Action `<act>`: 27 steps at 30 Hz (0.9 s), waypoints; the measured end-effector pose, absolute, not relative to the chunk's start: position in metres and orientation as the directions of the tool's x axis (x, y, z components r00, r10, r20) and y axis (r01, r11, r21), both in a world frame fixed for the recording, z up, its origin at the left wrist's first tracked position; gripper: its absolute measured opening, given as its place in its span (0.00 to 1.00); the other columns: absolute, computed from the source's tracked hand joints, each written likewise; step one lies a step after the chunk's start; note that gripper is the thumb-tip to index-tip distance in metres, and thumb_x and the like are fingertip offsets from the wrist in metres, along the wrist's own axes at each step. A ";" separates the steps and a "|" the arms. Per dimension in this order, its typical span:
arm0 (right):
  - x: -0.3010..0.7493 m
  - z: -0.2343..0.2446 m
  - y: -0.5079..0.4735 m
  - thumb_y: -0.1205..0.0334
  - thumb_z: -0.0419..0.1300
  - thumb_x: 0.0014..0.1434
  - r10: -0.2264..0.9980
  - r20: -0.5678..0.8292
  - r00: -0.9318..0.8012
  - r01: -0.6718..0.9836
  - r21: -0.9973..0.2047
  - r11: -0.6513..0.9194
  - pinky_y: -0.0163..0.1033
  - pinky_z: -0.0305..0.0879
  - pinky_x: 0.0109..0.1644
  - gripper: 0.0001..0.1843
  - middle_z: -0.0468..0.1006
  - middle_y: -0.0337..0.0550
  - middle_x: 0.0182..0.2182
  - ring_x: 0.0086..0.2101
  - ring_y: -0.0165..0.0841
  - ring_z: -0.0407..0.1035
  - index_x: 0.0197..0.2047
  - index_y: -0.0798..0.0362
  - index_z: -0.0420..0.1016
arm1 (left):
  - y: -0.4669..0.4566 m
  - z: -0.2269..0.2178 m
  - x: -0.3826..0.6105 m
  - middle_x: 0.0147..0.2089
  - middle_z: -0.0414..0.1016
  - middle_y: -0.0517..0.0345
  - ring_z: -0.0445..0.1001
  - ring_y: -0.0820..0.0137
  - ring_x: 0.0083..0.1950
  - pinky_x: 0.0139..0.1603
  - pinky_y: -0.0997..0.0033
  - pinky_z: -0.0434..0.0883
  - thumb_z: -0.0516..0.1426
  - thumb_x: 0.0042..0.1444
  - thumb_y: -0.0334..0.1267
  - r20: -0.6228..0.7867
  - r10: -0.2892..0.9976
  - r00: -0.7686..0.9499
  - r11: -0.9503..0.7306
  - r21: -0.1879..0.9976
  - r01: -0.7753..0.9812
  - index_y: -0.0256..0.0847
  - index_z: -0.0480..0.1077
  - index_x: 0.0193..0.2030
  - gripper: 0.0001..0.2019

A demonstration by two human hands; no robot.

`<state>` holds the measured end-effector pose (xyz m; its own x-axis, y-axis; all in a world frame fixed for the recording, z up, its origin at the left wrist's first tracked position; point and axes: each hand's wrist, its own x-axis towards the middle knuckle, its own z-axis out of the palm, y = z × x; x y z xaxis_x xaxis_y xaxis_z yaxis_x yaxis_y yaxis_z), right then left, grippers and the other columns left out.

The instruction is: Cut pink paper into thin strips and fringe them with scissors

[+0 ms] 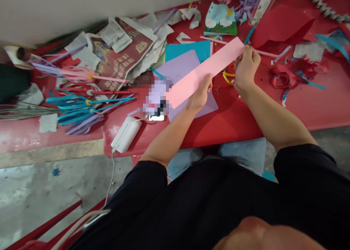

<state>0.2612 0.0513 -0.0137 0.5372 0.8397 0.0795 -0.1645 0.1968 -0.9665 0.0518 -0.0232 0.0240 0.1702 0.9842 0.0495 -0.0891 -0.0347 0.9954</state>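
Observation:
A long pink paper strip (pixel 207 69) slants up to the right above the table. My left hand (pixel 201 95) is closed on its lower edge, with the thumb on top. At the strip's upper right end my right hand (pixel 247 67) is closed, fingers curled against the corner. Under the strip lie purple paper sheets (pixel 177 65) and a blue sheet (pixel 188 50). Beside my right hand a yellow looped thing (pixel 228 78) rests on the table, partly hidden by that hand. Left of the strip, a blurred patch hides part of what lies there.
The red table (pixel 218 133) carries newspaper (pixel 123 53), bundles of blue paper strips (pixel 79 106), and a white power bank (pixel 126 134) with a cable near the front edge. A landscape picture (pixel 221 19) lies behind. Red paper curls (pixel 283 76) and scraps lie at right.

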 end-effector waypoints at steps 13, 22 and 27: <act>0.257 0.049 0.013 0.23 0.81 0.46 0.980 -0.200 0.020 -0.238 -0.953 -0.190 0.42 0.51 0.28 0.37 0.67 0.36 0.25 0.27 0.31 0.58 0.33 0.46 0.75 | -0.001 0.026 0.033 0.23 0.57 0.62 0.70 0.67 0.26 0.37 0.63 0.76 0.68 0.79 0.54 -0.103 0.995 0.005 0.099 0.947 -0.306 0.45 0.62 0.22 0.35; 0.235 0.019 0.010 0.47 0.88 0.53 0.988 0.127 -0.083 -0.050 -0.991 0.123 0.44 0.70 0.36 0.28 0.75 0.37 0.29 0.32 0.32 0.67 0.34 0.47 0.73 | 0.003 0.045 0.029 0.54 0.85 0.52 0.85 0.57 0.62 0.64 0.57 0.82 0.64 0.81 0.51 -0.021 0.998 -0.067 -0.020 0.834 -0.552 0.48 0.77 0.54 0.10; 0.224 0.018 -0.002 0.49 0.85 0.56 0.969 0.177 -0.175 0.051 -0.981 0.188 0.44 0.71 0.33 0.25 0.73 0.36 0.29 0.30 0.32 0.67 0.35 0.47 0.74 | 0.011 0.046 0.024 0.47 0.83 0.56 0.83 0.62 0.56 0.63 0.59 0.77 0.60 0.85 0.54 -0.020 1.000 -0.023 0.000 0.769 -0.639 0.50 0.75 0.51 0.12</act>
<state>0.2244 -0.0016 0.0180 -0.1747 0.9686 0.1771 0.0509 0.1885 -0.9808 0.0243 0.0109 0.0461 -0.0229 0.9995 -0.0196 -0.6391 0.0004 0.7691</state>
